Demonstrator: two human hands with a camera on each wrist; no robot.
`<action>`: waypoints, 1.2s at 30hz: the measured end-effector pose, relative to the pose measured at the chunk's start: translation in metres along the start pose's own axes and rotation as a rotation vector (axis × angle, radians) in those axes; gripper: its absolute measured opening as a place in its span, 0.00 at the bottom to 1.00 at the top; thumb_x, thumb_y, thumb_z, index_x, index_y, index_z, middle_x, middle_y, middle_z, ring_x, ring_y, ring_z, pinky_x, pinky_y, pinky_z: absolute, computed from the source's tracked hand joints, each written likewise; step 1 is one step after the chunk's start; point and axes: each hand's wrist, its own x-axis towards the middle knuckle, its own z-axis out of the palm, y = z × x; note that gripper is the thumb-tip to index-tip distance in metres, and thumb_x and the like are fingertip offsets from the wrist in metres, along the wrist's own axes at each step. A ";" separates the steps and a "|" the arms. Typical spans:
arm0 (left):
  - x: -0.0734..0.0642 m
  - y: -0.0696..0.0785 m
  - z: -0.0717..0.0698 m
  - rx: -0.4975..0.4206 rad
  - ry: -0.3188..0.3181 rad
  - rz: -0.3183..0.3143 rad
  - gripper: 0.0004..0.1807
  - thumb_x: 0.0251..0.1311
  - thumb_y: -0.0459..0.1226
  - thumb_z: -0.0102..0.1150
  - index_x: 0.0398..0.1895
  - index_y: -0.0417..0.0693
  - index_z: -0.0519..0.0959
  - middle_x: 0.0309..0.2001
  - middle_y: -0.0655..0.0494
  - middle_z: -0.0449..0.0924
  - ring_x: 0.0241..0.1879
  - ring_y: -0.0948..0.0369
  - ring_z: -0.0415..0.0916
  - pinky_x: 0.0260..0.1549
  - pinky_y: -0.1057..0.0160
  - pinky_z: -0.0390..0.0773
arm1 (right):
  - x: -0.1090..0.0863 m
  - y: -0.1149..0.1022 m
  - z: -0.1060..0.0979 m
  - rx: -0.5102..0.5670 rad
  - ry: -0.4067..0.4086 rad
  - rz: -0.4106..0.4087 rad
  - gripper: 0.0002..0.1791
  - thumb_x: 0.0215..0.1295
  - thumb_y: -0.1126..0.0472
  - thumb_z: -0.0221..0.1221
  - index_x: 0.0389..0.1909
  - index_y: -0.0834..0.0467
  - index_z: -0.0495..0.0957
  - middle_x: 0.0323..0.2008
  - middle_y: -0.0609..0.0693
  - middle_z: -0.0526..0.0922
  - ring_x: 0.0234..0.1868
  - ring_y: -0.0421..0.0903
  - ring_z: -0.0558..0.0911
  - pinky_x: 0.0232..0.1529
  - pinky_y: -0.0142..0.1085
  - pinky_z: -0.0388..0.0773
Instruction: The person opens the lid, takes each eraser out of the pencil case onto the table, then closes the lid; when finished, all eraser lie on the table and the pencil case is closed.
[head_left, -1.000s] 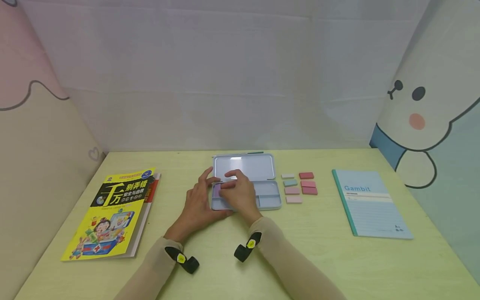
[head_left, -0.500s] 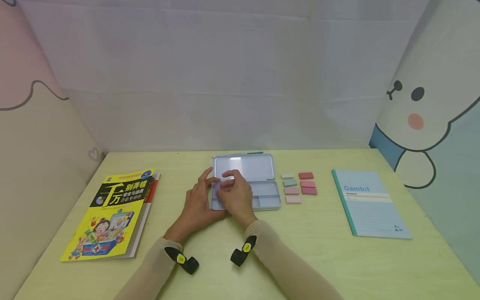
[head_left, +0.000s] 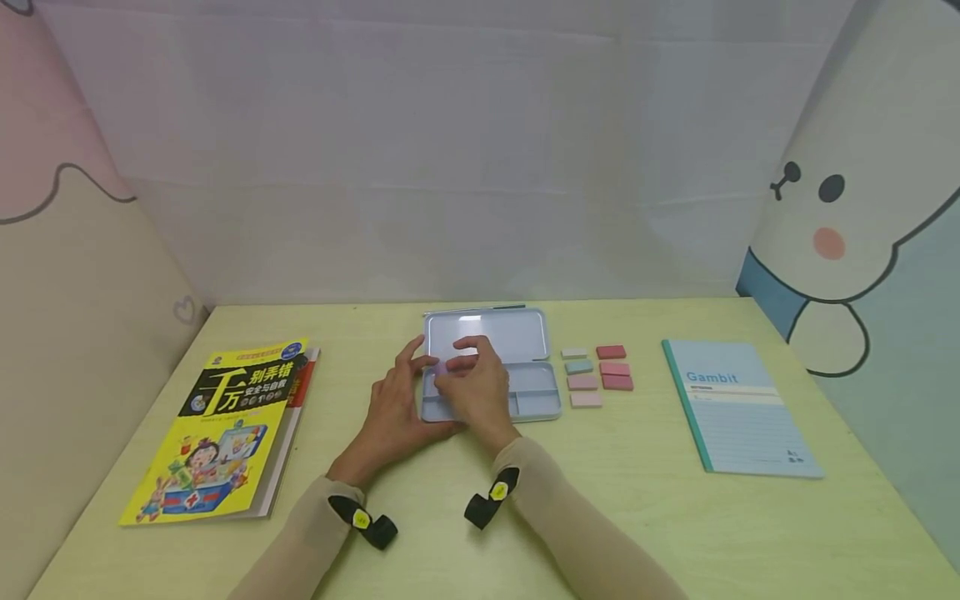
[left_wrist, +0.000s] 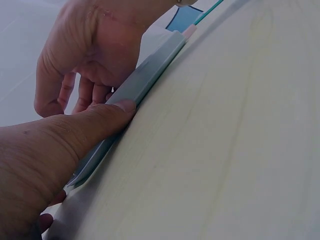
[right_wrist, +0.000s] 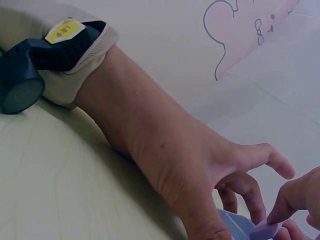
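A pale blue palette box (head_left: 536,379) lies open in the head view, its lid folded back and its tray divided into compartments. My left hand (head_left: 396,407) holds the box at its left end, thumb along the front edge and fingers round the side. In the left wrist view that thumb (left_wrist: 107,120) presses the box's rim (left_wrist: 150,70). My right hand (head_left: 478,392) pinches a small purple block (right_wrist: 265,230) over the tray's left compartment. Part of the block is hidden by the fingers. Several pink, red, white and blue-green blocks (head_left: 584,382) lie right of the box.
A thin brush (head_left: 510,307) lies behind the lid. At the left is a yellow book (head_left: 217,433) on top of another book (head_left: 302,392). A light blue notebook (head_left: 742,408) lies at the right. A pale wall cloth (head_left: 480,167) rises behind the table.
My right hand shifted a little left, then slightly back right. The purple block now appears a bit higher at the left compartment, in its fingers. My left hand stays on the box.
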 end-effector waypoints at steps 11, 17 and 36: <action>-0.001 0.002 -0.003 -0.019 -0.026 -0.030 0.76 0.43 0.55 0.88 0.87 0.59 0.40 0.72 0.55 0.76 0.66 0.46 0.74 0.65 0.39 0.65 | 0.008 -0.007 -0.025 0.174 -0.045 0.037 0.34 0.57 0.64 0.76 0.64 0.53 0.74 0.41 0.56 0.93 0.36 0.43 0.88 0.39 0.31 0.78; -0.001 0.001 -0.003 -0.029 -0.033 -0.042 0.76 0.43 0.55 0.87 0.87 0.61 0.41 0.72 0.55 0.76 0.67 0.46 0.73 0.67 0.39 0.64 | 0.008 -0.008 -0.038 0.192 -0.056 0.028 0.36 0.58 0.64 0.76 0.67 0.54 0.72 0.43 0.58 0.93 0.39 0.44 0.89 0.41 0.31 0.80; 0.001 0.004 -0.004 -0.052 -0.046 -0.047 0.76 0.42 0.54 0.88 0.87 0.61 0.41 0.73 0.57 0.75 0.68 0.47 0.72 0.66 0.40 0.64 | 0.010 0.013 -0.091 0.125 -0.154 -0.020 0.34 0.65 0.66 0.67 0.71 0.54 0.68 0.48 0.58 0.92 0.43 0.46 0.85 0.49 0.33 0.79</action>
